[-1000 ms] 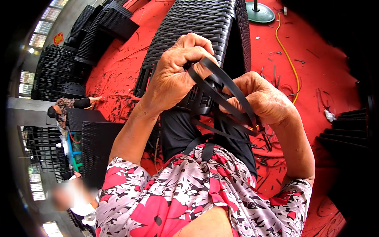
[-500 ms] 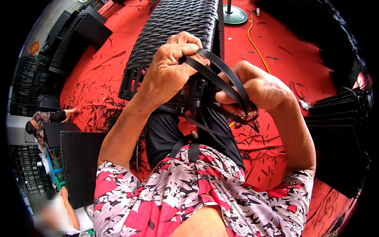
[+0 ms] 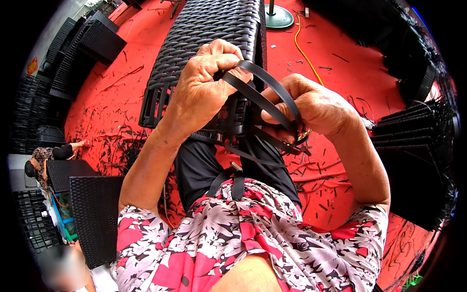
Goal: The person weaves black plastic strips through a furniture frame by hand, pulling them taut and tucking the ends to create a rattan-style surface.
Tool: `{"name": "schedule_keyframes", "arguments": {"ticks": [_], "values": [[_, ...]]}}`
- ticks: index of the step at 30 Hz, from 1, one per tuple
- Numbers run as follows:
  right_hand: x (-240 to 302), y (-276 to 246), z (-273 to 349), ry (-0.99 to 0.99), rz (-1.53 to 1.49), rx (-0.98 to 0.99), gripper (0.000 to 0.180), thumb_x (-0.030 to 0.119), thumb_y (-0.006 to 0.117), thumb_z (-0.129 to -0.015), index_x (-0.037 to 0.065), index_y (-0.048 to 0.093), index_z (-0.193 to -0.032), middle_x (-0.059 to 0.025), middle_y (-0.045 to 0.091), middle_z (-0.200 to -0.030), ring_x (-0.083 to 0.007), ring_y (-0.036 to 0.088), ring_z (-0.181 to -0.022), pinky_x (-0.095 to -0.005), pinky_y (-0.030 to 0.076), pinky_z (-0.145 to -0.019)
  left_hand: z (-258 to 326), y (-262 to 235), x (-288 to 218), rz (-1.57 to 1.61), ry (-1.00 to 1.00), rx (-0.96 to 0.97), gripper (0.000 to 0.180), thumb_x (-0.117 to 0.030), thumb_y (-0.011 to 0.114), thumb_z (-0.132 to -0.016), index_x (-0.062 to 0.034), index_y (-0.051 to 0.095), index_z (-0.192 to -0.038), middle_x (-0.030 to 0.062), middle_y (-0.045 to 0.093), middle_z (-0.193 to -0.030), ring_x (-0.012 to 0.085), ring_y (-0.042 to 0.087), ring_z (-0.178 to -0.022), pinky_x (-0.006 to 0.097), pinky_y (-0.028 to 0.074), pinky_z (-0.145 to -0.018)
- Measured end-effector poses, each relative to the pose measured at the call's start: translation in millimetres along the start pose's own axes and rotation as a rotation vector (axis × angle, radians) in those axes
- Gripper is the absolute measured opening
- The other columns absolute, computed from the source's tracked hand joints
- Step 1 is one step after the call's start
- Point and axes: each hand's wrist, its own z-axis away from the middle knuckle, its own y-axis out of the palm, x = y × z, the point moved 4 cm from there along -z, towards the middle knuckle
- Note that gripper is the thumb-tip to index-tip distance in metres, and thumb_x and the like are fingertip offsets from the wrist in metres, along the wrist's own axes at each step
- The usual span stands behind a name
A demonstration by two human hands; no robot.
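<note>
A long piece of black wicker weaving stretches away in front of my lap, with open slots and loose strip ends at its near end. Above that end, my left hand is closed, its thumb and fingers pinching a flat black plastic strip. The strip bows out in loops toward my right hand, which is also closed around it with curled fingers. More strip lengths hang below the right hand and cross over my dark trousers. The fingertips of the right hand are partly hidden behind the loops.
Red floor covering is littered with black strip scraps. A yellow cord runs beyond my right hand, near a round green base. Dark woven panels stand at left, near two other people. Black stacked pieces are at right.
The view has shifted slightly, so the surroundings sit a little further left. Both hands keep their grip on the strip, and the loops hold nearly the same shape.
</note>
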Motion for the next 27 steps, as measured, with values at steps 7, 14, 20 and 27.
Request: {"name": "schedule_keyframes", "arguments": {"ticks": [7, 14, 20, 27], "values": [[-3, -3, 5, 0.009, -0.18, 0.028, 0.028, 0.017, 0.064, -0.079, -0.009, 0.065, -0.089, -0.011, 0.065, -0.069, -0.0114, 0.058, -0.049, -0.021, 0.047, -0.046, 0, 1, -4, -0.057, 0.02, 0.059, 0.019, -0.02, 0.064, -0.087, -0.0006, 0.068, -0.085, 0.0047, 0.056, -0.096, 0.0127, 0.051, -0.093, 0.025, 0.039, -0.084], [-15, -7, 6, -0.018, -0.097, -0.025, 0.029, 0.024, 0.064, -0.082, -0.005, 0.065, -0.081, -0.0084, 0.064, -0.067, -0.0109, 0.058, -0.05, -0.0216, 0.046, -0.049, 5, 7, -4, -0.052, 0.05, 0.096, 0.019, -0.017, 0.069, -0.083, -0.0013, 0.068, -0.094, 0.0068, 0.059, -0.098, 0.017, 0.053, -0.097, 0.028, 0.04, -0.087], [-11, -9, 8, -0.007, 0.026, -0.07, 0.032, 0.029, 0.067, -0.081, -0.003, 0.066, -0.078, -0.0083, 0.065, -0.066, -0.011, 0.059, -0.051, -0.0225, 0.043, -0.049, 38, -3, -28, -0.248, 0.242, -0.152, 0.016, -0.003, 0.063, -0.085, 0.0034, 0.061, -0.1, 0.0126, 0.059, -0.104, 0.0223, 0.055, -0.101, 0.033, 0.042, -0.091], [-11, -12, 6, -0.048, 0.015, -0.029, 0.031, 0.027, 0.067, -0.081, -0.004, 0.066, -0.078, -0.0119, 0.066, -0.069, -0.0125, 0.06, -0.052, -0.0231, 0.043, -0.048, 107, 22, -31, -0.5, 0.091, -0.231, 0.018, -0.011, 0.073, -0.079, 0.0011, 0.06, -0.081, 0.0103, 0.059, -0.067, 0.0244, 0.057, -0.055, 0.032, 0.045, -0.05]]}}
